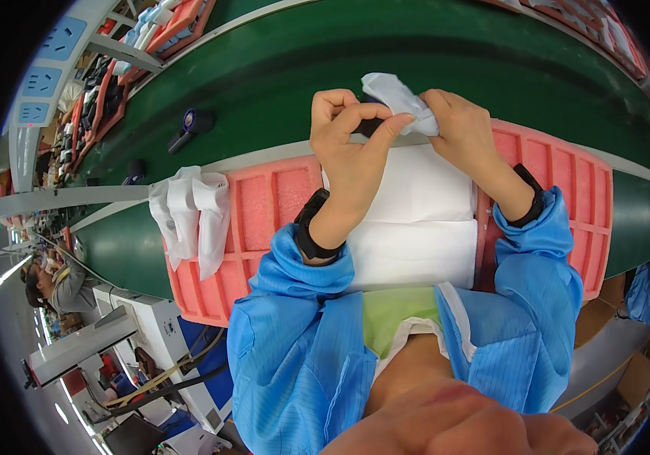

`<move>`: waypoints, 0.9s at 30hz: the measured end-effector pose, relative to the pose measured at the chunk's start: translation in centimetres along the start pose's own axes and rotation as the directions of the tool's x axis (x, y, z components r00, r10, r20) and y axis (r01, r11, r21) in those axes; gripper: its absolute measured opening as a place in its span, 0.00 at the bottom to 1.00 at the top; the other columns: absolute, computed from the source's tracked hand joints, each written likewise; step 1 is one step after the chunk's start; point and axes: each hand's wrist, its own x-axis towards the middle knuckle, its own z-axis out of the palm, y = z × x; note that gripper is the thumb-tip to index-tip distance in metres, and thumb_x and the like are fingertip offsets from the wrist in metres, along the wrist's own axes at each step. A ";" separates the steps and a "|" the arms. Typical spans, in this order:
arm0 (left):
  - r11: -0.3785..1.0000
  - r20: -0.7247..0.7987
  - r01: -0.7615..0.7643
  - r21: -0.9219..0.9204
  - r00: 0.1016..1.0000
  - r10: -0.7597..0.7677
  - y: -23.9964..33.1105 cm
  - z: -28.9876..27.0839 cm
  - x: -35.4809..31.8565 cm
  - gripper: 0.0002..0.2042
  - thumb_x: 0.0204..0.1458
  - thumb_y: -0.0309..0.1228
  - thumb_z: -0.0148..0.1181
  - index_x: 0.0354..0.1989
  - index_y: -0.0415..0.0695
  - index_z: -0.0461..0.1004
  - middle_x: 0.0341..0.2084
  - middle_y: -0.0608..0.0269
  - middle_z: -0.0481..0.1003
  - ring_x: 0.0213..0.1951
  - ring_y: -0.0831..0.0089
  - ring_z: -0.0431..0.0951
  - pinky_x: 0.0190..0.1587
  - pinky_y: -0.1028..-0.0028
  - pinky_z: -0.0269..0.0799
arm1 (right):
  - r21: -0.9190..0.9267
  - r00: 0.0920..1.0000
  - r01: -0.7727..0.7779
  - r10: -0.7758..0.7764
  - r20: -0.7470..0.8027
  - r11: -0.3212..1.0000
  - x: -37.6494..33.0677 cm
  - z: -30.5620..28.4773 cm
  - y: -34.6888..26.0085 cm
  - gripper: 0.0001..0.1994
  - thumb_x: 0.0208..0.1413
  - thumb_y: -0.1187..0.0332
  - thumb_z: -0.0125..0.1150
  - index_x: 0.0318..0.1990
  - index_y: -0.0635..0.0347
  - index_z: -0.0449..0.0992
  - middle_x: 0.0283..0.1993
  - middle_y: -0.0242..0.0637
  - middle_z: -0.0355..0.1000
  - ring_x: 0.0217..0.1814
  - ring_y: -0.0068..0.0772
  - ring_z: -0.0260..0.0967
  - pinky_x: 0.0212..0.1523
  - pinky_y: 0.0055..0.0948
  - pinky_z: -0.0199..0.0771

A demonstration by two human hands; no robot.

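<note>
Above the far edge of the white stack, both hands work on a small white plastic bag. My left hand pinches the bag's near side between thumb and forefinger, its other fingers curled. My right hand is closed round the bag's right end. A dark purple thing shows behind the left fingers, mostly hidden; its kind cannot be made out. Below the hands lies a stack of flat white bags or sheets.
Pink foam trays with compartments flank the stack; the left one bears several filled white bags. A dark purple device with a round head lies on the green belt. A grey bar crosses at left. Other people are nearby.
</note>
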 end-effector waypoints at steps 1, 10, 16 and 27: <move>1.000 0.000 0.001 0.000 1.000 -0.001 0.0 -0.1 0.0 0.10 0.35 0.29 0.75 0.23 0.43 0.77 0.31 0.67 0.62 0.30 0.76 0.65 0.27 0.78 0.59 | 0.014 0.999 -0.032 0.032 0.007 0.999 0.0 0.1 0.0 0.18 0.36 0.80 0.60 0.40 0.59 0.70 0.34 0.41 0.73 0.36 0.48 0.72 0.31 0.39 0.71; 0.950 0.062 0.193 -0.244 0.981 -0.184 -0.2 -0.6 1.1 0.08 0.40 0.26 0.72 0.26 0.41 0.76 0.33 0.67 0.66 0.23 0.83 0.63 0.23 0.83 0.58 | -0.016 1.000 -0.008 0.009 0.030 1.000 0.1 -0.3 0.2 0.18 0.37 0.80 0.60 0.40 0.59 0.69 0.35 0.41 0.72 0.36 0.49 0.72 0.31 0.40 0.71; 0.981 0.154 0.178 -0.076 0.974 -0.165 -0.8 -0.7 1.1 0.09 0.43 0.26 0.70 0.29 0.40 0.75 0.30 0.66 0.70 0.22 0.84 0.65 0.23 0.84 0.60 | -0.066 0.999 -0.022 0.025 0.042 0.998 0.0 -0.2 0.1 0.19 0.36 0.80 0.60 0.41 0.58 0.69 0.35 0.40 0.73 0.36 0.49 0.72 0.31 0.40 0.71; 0.897 0.340 0.416 -0.150 0.874 -0.348 0.3 -1.0 1.2 0.09 0.44 0.27 0.70 0.30 0.38 0.76 0.18 0.70 0.73 0.20 0.86 0.69 0.22 0.85 0.61 | -0.151 0.999 0.032 -0.030 0.015 0.988 0.1 0.1 0.8 0.21 0.33 0.79 0.63 0.42 0.57 0.71 0.35 0.37 0.72 0.37 0.43 0.72 0.32 0.37 0.72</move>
